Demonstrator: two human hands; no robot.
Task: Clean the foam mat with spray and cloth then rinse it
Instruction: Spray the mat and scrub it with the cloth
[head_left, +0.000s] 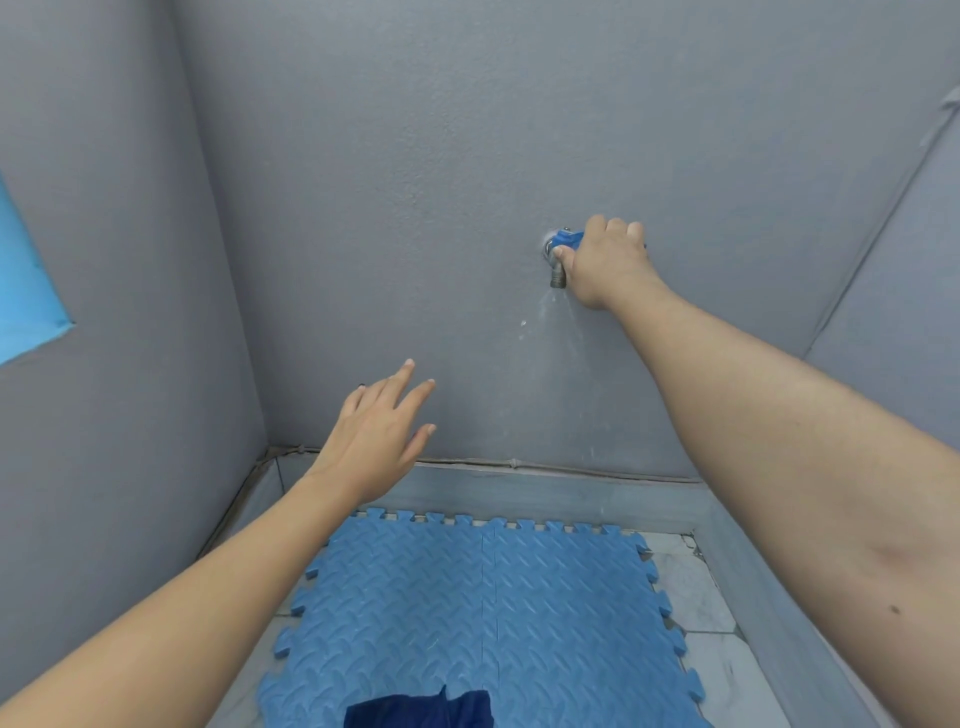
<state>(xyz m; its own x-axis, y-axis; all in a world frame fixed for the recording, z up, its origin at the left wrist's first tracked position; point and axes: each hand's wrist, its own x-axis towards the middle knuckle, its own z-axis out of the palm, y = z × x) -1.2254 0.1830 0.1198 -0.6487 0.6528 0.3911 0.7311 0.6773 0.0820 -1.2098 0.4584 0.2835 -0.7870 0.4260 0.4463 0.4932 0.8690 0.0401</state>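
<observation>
blue foam mat (478, 613) lies flat on the floor (696, 587), below the tap (558, 260) on the grey wall (415, 182). the right hand (605, 262) grips the tap handle and a thin spray comes out. the left hand (376, 431) is spread wide and holds nothing. turned too far, water could splash everywhere. one mat of two joined tiles, one tap, one dark cloth (421, 709).

Right hand (605, 262) hides the tap handle (566, 240).
</observation>
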